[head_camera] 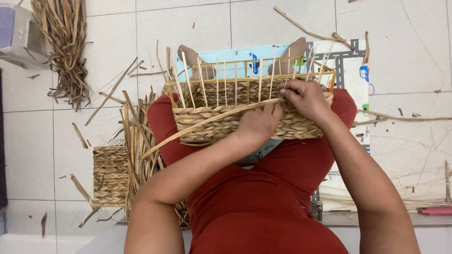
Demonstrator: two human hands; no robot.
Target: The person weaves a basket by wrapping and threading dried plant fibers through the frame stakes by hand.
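White tiled floor (282,23) strewn with straw scraps, patterned mat (351,70), dried reed bundle (66,42)

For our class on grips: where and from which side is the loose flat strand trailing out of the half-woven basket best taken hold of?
Probably at the strand's free stretch, left of the left hand, pinched across its flat faces from above. There it hangs clear of the basket; farther right it lies against the weave, and the right hand works at the upright stakes.

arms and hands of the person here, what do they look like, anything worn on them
Both arms are bare from above the elbow down: no sleeves reach the forearms, and no watch, bracelet or gloves show. The left hand and right hand show no rings that can be made out. The person wears red clothing on the body and legs.
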